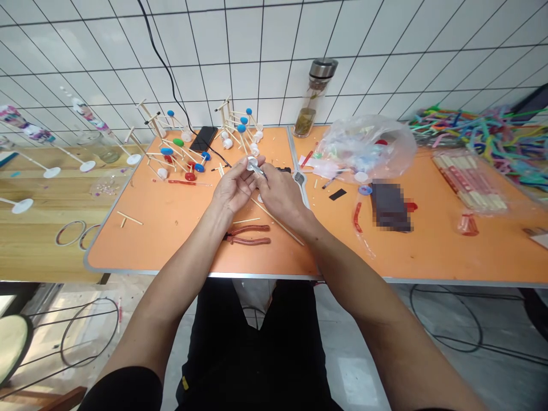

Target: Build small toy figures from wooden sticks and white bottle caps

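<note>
My left hand [234,185] and my right hand [280,191] meet above the middle of the orange table [171,240]. The left fingers pinch a small white cap-like piece [252,162]. The right hand is closed around a thin metal tool [258,169] whose tip touches that piece. A long thin wooden stick [278,222] lies slanted on the table under my right wrist. Red-handled pliers [248,234] lie just below my left wrist.
Stick structures with blue, red, green and white caps [180,151] stand at the back left beside a black phone [204,138]. A glass bottle [314,97], a clear plastic bag [368,147], coloured straws [479,134] and a stick packet [468,181] lie right.
</note>
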A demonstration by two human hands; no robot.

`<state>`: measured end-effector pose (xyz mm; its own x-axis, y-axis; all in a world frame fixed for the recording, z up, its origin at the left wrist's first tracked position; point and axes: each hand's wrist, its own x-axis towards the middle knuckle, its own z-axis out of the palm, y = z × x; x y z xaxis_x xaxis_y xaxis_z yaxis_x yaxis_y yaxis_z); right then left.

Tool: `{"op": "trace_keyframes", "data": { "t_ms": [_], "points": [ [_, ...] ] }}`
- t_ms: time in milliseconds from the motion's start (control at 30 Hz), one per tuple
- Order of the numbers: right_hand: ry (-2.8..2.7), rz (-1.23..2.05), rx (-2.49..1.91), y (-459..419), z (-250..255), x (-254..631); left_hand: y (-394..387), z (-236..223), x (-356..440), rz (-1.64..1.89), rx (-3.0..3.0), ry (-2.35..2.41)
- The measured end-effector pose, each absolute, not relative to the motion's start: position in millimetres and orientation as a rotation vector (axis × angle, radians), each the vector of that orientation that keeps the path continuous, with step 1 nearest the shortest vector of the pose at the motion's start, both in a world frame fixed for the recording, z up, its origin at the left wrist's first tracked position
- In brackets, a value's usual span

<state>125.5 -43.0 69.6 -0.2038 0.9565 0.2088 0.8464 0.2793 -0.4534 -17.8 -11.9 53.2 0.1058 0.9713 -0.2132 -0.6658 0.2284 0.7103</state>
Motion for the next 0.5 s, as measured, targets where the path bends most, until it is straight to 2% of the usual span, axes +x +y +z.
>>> {"op": "trace_keyframes", "data": {
  "t_ms": [233,333,400,500],
  "points": [
    [-2.11,0.244,-1.667,-43.6,66.7,124.0,-8.4,41.7,-16.7,1.371,0.673,0.698],
    [-2.038,0.306,-1.597,-41.8,64.9,124.6,-8.4,40.3,-15.4,1.406,0.722,0.683],
    [-1.913,0.517,-1.452,-38.1,65.4,127.6,-9.3,41.3,-15.1,1.405,0.743,0.668],
    [-1.633,1.274,-1.096,-30.7,71.1,135.0,-11.5,45.0,-16.3,1.373,0.756,0.615]
  ]
}}
